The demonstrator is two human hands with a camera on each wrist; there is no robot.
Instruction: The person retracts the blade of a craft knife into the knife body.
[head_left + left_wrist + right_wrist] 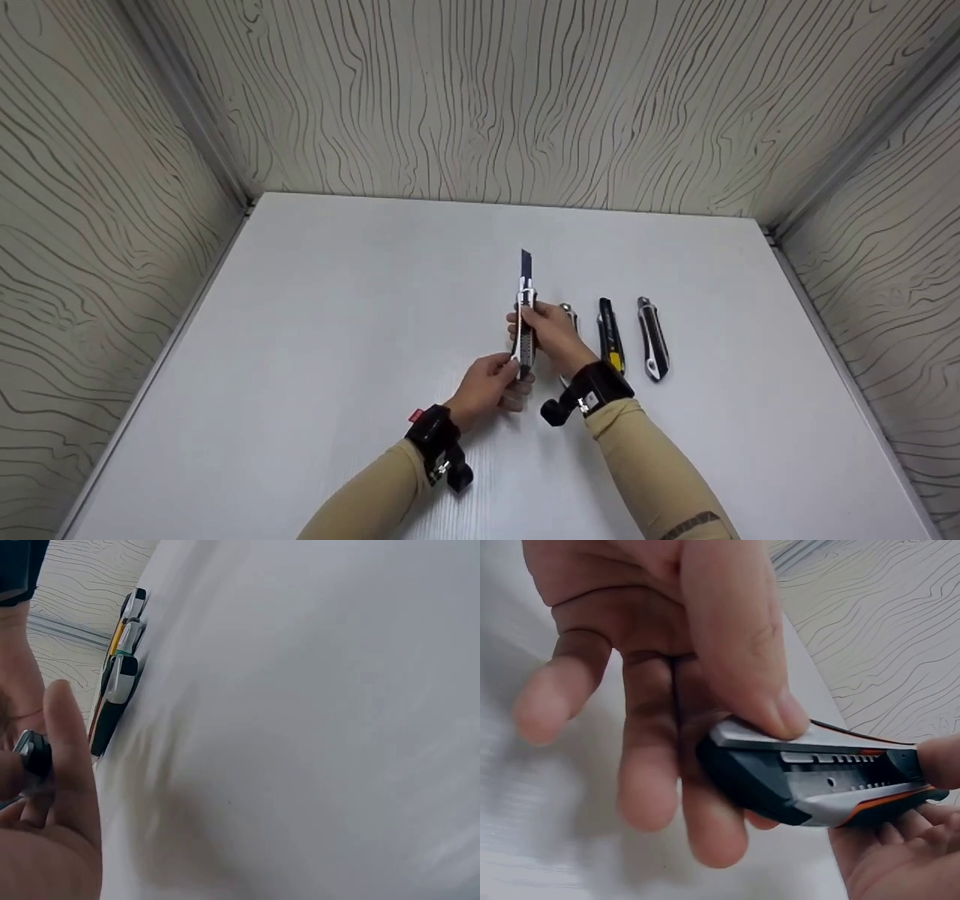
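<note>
Above the table, both hands hold a silver-and-black snap-off utility knife (526, 346), its dark blade (526, 266) sticking out away from the person. The right hand (556, 334) grips the middle of the handle, thumb on top at the slider. At the rear, the left hand (486, 386) pinches the handle's end between thumb and fingers. In the right wrist view, the black butt and orange trim of the utility knife (825, 776) show close up, with a thumb at the slider. The left wrist view shows the dark handle end (35, 754) among fingers; the blade is hidden there.
Three more utility knives lie on the white table (360, 300) to the right: one partly hidden knife (569, 313) behind the right hand, a black-and-yellow knife (610, 337), and a silver-and-dark knife (654, 341). Wood-grain panels (480, 105) stand around the table.
</note>
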